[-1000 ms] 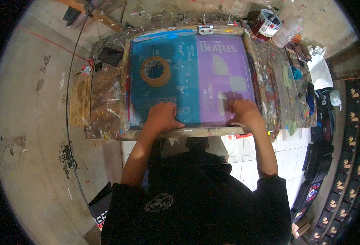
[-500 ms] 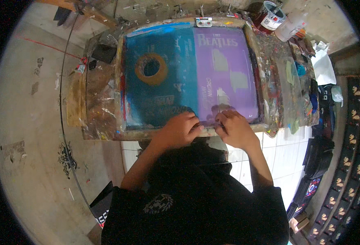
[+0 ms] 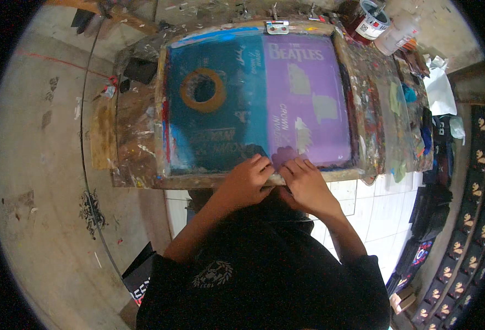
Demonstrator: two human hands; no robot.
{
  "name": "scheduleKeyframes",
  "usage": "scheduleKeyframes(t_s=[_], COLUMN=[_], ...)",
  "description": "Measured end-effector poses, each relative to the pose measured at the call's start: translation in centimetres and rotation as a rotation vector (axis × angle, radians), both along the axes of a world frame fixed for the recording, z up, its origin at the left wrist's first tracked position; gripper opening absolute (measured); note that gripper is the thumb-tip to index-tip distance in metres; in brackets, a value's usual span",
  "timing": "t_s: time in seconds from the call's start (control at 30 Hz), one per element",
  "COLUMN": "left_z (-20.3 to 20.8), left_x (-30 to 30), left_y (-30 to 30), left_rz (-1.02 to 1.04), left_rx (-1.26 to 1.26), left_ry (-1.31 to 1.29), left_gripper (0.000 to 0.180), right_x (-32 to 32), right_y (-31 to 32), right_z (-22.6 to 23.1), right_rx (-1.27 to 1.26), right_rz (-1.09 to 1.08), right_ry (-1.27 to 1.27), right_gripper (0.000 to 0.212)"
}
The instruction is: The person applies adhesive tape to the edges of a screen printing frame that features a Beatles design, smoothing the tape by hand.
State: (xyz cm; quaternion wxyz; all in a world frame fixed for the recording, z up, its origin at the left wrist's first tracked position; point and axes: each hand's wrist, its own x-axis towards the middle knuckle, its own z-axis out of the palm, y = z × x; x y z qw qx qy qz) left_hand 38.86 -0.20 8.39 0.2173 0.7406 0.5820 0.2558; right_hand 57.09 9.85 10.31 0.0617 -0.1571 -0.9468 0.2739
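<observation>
A wooden-framed printing screen [image 3: 198, 180] lies flat on a paint-smeared table. Its mesh is teal on the left half [image 3: 220, 126], with an orange ring, and purple on the right half [image 3: 319, 110], with pale shapes. My left hand [image 3: 248, 184] and my right hand [image 3: 306, 186] sit side by side at the middle of the frame's near rail. The fingers of both curl over the rail onto the mesh, almost touching each other. My dark shirt hides what lies below the rail.
A metal hinge clamp [image 3: 277, 26] holds the frame's far edge. An open paint can [image 3: 371, 16] and a plastic bottle [image 3: 399, 36] stand at the far right. Dark printed garments [image 3: 476, 192] are stacked along the right. A cable [image 3: 83, 137] runs across the concrete floor on the left.
My hands have slid inward from a wide spread on the mesh to meet at the middle of the near rail. The frame now looks closer and larger.
</observation>
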Motion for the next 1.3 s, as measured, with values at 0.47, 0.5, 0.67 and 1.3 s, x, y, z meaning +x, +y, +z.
scheduleKeyframes(t_s=[0.47, 0.5, 0.67, 1.3], left_z=[0.7, 0.8, 0.0, 3.7], left_x=[0.2, 0.1, 0.1, -8.3], left_y=[-0.2, -0.1, -1.4, 3.9], left_rz=[0.113, 0.125, 0.116, 0.389], left_rx=[0.042, 0.076, -0.04, 0.228], left_ry=[0.16, 0.18, 0.173, 0.122], left_gripper=[0.06, 0.062, 0.051, 0.042], right_x=[-0.4, -0.1, 0.8, -13.3], right_y=[0.5, 0.6, 1.0, 11.9], right_z=[0.1, 0.2, 0.7, 0.3], right_rx=[-0.05, -0.036, 0.006, 0.232], right_rz=[-0.061, -0.071, -0.168, -0.099], right_ry=[0.068, 0.066, -0.032, 0.304], right_gripper=[0.049, 0.049, 0.051, 0.043])
